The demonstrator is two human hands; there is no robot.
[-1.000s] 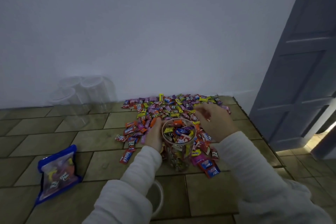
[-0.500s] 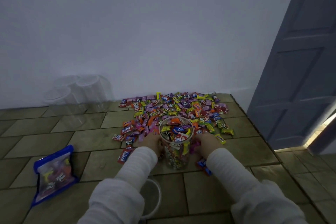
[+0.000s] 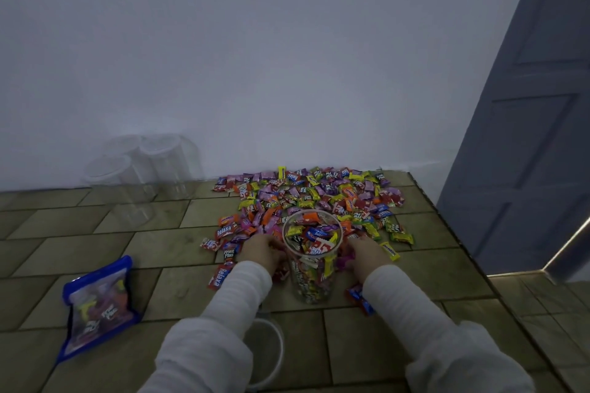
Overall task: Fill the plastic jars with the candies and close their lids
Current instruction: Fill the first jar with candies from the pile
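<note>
Fingers of the left hand are curled down into the candies just left of the filled jar, and a few wrappers seem to be gathered under them; fingers of the right hand are curled over pink wrappers just right of it. Whether anything is firmly held by either hand cannot be told. The clear plastic jar is stood upright on the tiled floor at the near edge of the candy pile, packed with wrapped sweets almost to its open rim. Three empty jars are grouped against the wall at the left. A blue-edged bag with a few sweets inside is laid on the floor at the near left. A round clear lid is seen partly hidden under the left sleeve. Compared with a second ago, both hands have been lowered from the jar's rim to the floor beside it.
</note>
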